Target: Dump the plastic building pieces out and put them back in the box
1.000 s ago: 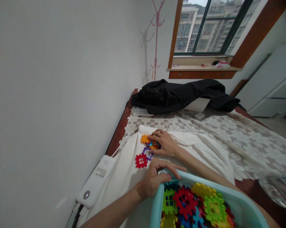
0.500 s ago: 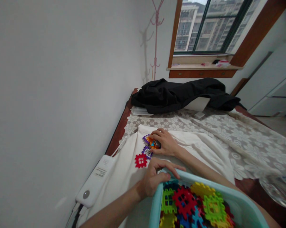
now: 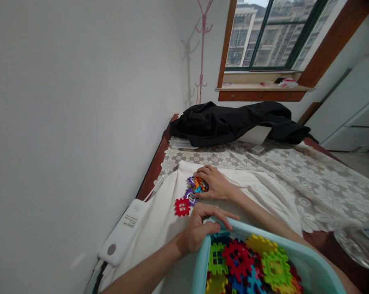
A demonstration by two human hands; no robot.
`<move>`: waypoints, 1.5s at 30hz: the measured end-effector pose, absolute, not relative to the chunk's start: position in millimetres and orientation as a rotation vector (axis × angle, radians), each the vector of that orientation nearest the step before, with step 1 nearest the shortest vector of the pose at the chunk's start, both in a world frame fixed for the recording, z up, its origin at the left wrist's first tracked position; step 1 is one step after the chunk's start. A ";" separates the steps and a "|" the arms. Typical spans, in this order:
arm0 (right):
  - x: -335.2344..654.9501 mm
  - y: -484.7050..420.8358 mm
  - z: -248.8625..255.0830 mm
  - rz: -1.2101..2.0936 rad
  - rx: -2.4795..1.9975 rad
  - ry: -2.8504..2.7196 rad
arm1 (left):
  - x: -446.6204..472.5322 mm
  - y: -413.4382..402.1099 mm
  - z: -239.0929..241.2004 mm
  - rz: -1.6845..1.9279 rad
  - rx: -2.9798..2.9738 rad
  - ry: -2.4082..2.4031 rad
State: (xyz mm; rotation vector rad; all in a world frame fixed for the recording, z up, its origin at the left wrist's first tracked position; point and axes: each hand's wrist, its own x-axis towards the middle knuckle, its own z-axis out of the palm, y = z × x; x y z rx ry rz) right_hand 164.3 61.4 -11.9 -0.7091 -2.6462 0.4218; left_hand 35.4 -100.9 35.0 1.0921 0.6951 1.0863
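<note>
My left hand (image 3: 199,228) grips the near-left corner rim of a light-blue plastic bin (image 3: 276,234), thumb and fingers over the edge. Inside lie red, green, yellow and blue interlocking plastic building pieces (image 3: 237,259). Farther off, my right hand (image 3: 213,183) curls its fingers around a small cluster of orange and blue pieces (image 3: 199,185) on the white cloth; the palm hides part of it. Purple toothed pieces (image 3: 191,197) touch that cluster, one with a white window shape. Beside them a red window piece (image 3: 182,207) lies flat.
A white power strip (image 3: 123,232) with cables runs along the wall on the left. Black clothing (image 3: 233,122) lies across the far end of the floral-covered bed (image 3: 325,179). A clear plastic container (image 3: 356,247) is at the right edge.
My right hand has shifted slightly to the right, its fingers drawn round the orange pieces, and more blue shows among them. The left hand and the bin have stayed put.
</note>
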 end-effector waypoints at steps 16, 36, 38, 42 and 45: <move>155.0 47.3 1.6 0.344 -0.771 -2.770 | 33.7 -98.5 28.1 1.072 1.114 0.673; 156.6 57.8 0.0 0.641 -1.086 -2.599 | 33.4 -97.3 29.1 1.101 1.134 0.631; 160.4 64.1 -1.1 0.853 -1.071 -2.443 | 33.4 -96.8 27.7 1.101 1.134 0.624; 167.9 75.9 -1.3 1.315 -0.877 -2.063 | 33.2 -95.9 24.7 1.102 1.138 0.613; 171.2 80.4 -0.8 1.478 -0.813 -1.878 | 33.4 -95.2 24.3 1.101 1.130 0.613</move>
